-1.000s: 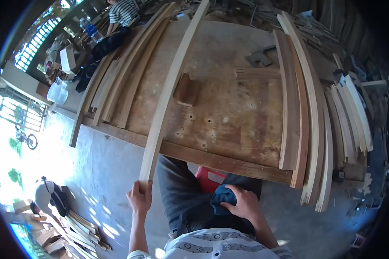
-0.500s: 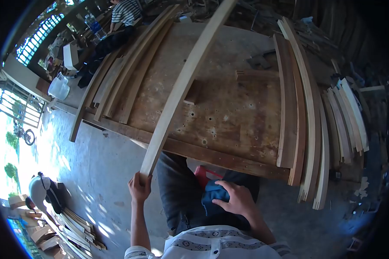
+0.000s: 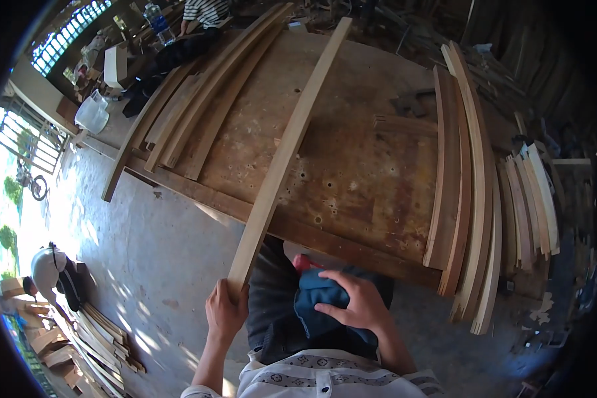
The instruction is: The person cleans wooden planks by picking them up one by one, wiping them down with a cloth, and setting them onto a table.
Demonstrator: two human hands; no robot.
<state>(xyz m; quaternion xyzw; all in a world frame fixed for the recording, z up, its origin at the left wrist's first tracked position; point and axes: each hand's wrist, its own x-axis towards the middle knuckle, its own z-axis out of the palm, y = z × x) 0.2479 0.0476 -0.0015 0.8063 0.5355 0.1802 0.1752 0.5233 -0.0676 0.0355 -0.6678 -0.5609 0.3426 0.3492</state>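
Note:
My left hand [image 3: 226, 309] is closed around the near end of a long pale wooden strip [image 3: 290, 149]. From there the strip slants away over the workbench [image 3: 351, 179], its far end near the bench's back edge. A small wood block lies partly hidden beneath it. Over my lap, my right hand [image 3: 361, 302] grips a folded blue cloth [image 3: 315, 298], fingers curled on its top and side. Something red [image 3: 302, 262] shows behind the cloth, mostly covered.
Curved wooden strips [image 3: 222, 86] lie along the bench's left side, with more strips [image 3: 467, 132] along its right. A short wood piece [image 3: 404, 125] rests near the right. A person [image 3: 50, 268] bends over stacked wood at lower left; another in striped clothing [image 3: 204, 12] is behind.
The wooden strip's far end has come lower and nearer, and my left hand has shifted slightly right and down in view. The cloth stays in my right hand, raised a little.

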